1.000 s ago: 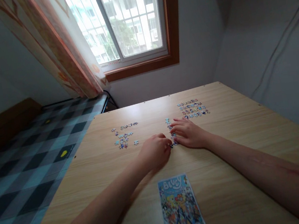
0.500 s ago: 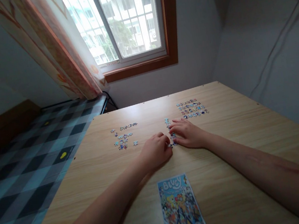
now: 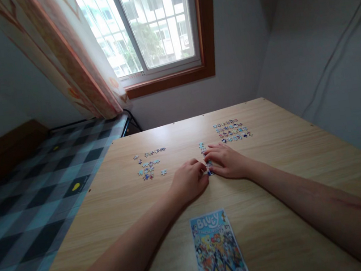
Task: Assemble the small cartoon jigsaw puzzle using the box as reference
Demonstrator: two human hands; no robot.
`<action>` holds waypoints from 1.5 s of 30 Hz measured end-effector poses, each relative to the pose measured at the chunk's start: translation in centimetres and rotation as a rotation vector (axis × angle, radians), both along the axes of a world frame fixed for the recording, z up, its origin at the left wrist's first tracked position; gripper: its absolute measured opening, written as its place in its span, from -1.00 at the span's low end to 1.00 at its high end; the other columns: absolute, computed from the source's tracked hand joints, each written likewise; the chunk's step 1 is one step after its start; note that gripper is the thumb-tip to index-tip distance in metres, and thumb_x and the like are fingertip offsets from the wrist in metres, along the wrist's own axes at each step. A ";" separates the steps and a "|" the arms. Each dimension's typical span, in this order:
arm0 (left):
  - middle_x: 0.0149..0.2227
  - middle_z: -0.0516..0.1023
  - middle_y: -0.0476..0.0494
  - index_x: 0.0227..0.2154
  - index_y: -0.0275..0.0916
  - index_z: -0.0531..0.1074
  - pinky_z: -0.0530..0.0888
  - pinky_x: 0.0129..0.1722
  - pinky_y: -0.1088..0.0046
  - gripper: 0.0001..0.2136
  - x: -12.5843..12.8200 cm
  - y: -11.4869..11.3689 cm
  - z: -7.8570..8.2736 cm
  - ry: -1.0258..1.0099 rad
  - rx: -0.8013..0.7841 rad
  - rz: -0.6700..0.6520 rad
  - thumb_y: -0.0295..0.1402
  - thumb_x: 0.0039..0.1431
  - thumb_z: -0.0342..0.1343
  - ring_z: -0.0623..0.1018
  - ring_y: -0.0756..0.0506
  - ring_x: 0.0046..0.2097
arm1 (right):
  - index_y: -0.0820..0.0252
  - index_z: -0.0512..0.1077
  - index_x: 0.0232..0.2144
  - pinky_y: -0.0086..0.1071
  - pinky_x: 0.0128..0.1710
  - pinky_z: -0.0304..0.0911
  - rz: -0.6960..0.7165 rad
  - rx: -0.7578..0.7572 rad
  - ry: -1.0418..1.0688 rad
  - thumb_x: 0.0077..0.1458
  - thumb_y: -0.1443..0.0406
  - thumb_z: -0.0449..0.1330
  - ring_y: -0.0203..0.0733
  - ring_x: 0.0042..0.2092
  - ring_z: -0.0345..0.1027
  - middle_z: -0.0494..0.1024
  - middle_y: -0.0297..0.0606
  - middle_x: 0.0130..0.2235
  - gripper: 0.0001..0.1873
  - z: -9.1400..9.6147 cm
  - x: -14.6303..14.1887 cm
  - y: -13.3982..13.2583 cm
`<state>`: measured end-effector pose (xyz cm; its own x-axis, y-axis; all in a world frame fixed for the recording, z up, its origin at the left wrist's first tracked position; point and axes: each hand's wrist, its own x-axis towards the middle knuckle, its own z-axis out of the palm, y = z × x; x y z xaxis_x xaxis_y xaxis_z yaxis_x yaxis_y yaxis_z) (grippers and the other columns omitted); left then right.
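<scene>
A narrow upright strip of joined jigsaw pieces lies mid-table, partly covered by my fingers. My left hand is closed in a pinch at the strip's near left edge, on a jigsaw piece mostly hidden by the fingertips. From the other side my right hand lies flat, fingers spread, with its fingertips on the strip. Toward me is a picture card printed "Bluey" and crowded with cartoon figures.
Loose and joined jigsaw pieces are scattered at the left of the wooden table. Several rows of pieces lie at the back right. A bed with a checked cover adjoins the table's left side; a window is beyond.
My left hand has shifted slightly right, bringing its fingertips closer against the strip's near end. My right hand stays in nearly the same place.
</scene>
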<state>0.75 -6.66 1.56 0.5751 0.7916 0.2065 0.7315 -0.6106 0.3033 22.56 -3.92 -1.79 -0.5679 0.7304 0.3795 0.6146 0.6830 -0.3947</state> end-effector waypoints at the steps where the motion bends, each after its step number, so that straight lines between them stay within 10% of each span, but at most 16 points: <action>1: -0.18 0.57 -0.14 -0.23 -0.19 0.57 0.50 -0.13 0.30 -0.84 -0.1 0.0 0.0 -0.011 0.002 -0.002 -0.37 0.15 0.14 0.56 -0.15 -0.19 | 0.09 0.50 -0.06 0.24 0.25 0.03 -0.001 0.000 -0.004 0.17 0.22 0.24 0.22 0.30 0.20 0.51 -0.11 0.16 -0.72 0.0 0.0 0.0; 31: -0.24 0.61 -0.11 -0.28 -0.17 0.60 0.47 -0.24 0.42 -0.82 -0.9 0.4 0.0 -0.107 0.038 0.038 -0.38 0.27 0.08 0.55 -0.05 -0.30 | 0.10 0.49 -0.03 0.16 0.26 0.10 -0.016 0.041 0.107 0.27 0.24 0.13 0.15 0.28 0.24 0.55 -0.12 0.12 -0.74 -0.7 0.0 0.3; 38: -0.03 0.59 -0.30 -0.10 -0.25 0.54 0.37 0.13 0.08 -0.72 -4.0 3.6 0.8 0.163 0.343 0.289 -0.25 0.37 -0.03 0.47 -0.29 0.07 | 0.08 0.49 -0.03 0.12 0.25 0.14 -0.043 0.064 0.126 0.31 0.25 0.08 0.12 0.29 0.24 0.57 -0.15 0.09 -0.73 -0.7 -0.1 0.4; 45: 0.30 0.33 -0.47 0.20 -0.29 0.35 0.00 0.30 -0.25 -0.47 -5.8 6.6 -2.2 0.265 0.124 0.527 -0.04 0.36 -0.10 0.17 -0.46 0.37 | 0.09 0.50 -0.02 0.23 0.26 0.08 -0.086 0.072 0.117 0.30 0.25 0.07 0.17 0.30 0.22 0.57 -0.11 0.09 -0.71 -0.6 -0.3 0.1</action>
<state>-5.08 -0.08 -0.64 0.1565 0.9632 0.2184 0.9862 -0.1645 0.0191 22.25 -3.82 -2.39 -0.4529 0.7430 0.4927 0.6250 0.6587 -0.4188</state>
